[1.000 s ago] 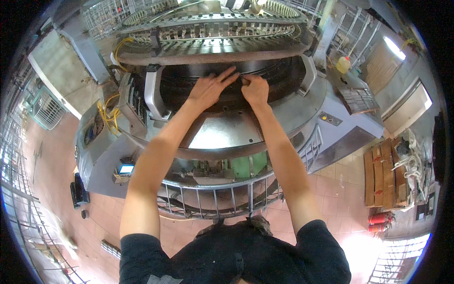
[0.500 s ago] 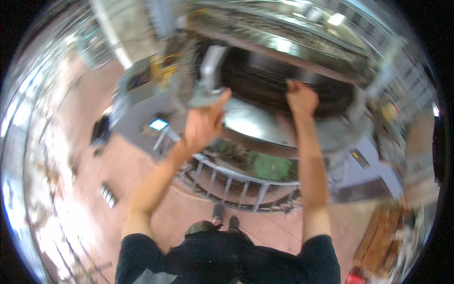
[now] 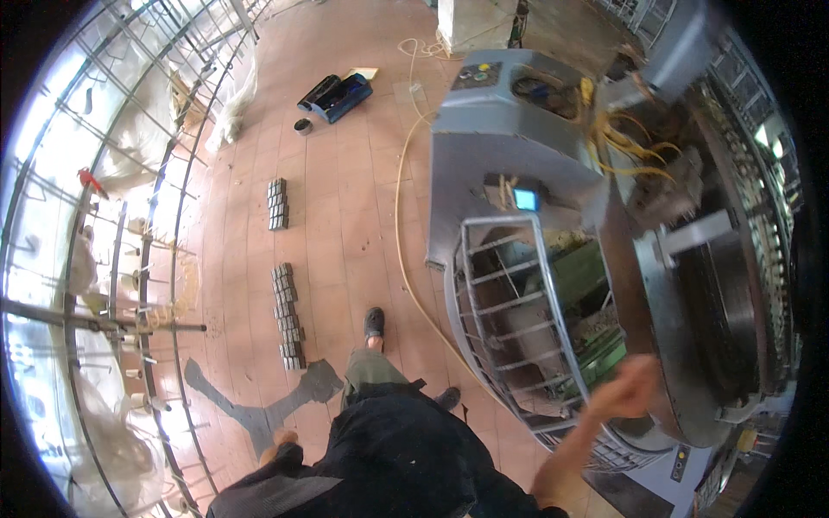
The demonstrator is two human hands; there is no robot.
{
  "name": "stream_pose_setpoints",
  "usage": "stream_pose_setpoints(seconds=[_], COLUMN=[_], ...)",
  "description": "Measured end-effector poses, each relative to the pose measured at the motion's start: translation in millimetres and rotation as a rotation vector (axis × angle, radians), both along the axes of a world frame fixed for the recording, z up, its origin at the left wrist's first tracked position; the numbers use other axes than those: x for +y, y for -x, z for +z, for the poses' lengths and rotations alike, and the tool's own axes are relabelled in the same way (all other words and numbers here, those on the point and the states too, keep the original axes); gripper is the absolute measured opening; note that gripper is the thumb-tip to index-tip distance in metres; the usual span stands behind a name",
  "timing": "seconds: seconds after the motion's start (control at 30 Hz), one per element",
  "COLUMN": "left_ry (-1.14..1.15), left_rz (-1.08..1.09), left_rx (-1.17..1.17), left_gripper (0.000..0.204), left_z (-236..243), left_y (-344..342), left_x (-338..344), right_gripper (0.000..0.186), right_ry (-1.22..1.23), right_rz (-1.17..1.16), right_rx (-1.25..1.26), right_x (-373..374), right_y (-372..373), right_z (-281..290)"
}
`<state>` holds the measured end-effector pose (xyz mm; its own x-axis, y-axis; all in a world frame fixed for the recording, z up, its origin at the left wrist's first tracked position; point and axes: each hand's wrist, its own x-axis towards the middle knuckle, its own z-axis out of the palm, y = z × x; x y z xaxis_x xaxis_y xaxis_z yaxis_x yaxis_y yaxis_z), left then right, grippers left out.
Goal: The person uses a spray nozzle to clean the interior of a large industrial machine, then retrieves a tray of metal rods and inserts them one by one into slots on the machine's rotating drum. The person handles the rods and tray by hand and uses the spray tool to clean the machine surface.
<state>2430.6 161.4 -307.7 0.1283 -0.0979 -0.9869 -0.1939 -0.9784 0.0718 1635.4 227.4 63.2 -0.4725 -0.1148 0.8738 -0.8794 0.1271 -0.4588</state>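
My right hand (image 3: 629, 390) is beside the front rim (image 3: 637, 298) of a large round machine at the right. It is smeared by motion, but its fingers look curled in; anything inside them is hidden. Low at the left, only a bit of my left hand or arm (image 3: 281, 444) shows past my dark sleeve, and its fingers cannot be made out. The machine's curved metal guard (image 3: 509, 332) lies to the left of my right hand, with green parts (image 3: 598, 350) inside. Above sits a grey housing (image 3: 514, 155) with a small lit screen (image 3: 526, 199).
Rows of small metal blocks (image 3: 287, 315) lie on the tiled floor near a grey cloth-like piece (image 3: 259, 414). A pale hose (image 3: 402, 250) runs along the floor. An open blue toolbox (image 3: 343, 97) stands farther off. A rack of metal bars (image 3: 160, 216) lines the left side.
My view has swung left, so the machine now sits at the right. Both hands have come away from the machine's opening; the left has dropped down by my side.
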Motion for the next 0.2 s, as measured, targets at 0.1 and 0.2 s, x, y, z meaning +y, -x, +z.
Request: stream_pose_setpoints(seconds=[0.1, 0.2], left_ry=[0.177, 0.37], left_rz=[0.174, -0.16], left_rx=[0.122, -0.05], left_gripper=[0.02, 0.028], left_z=[-24, -78], left_y=[23, 76], left_x=[-45, -217], right_gripper=[0.017, 0.017], right_ry=[-0.499, -0.469], right_rz=[0.18, 0.389], right_rx=[-0.163, -0.757], right_x=[-133, -257], right_y=[-111, -167], right_z=[-65, -108])
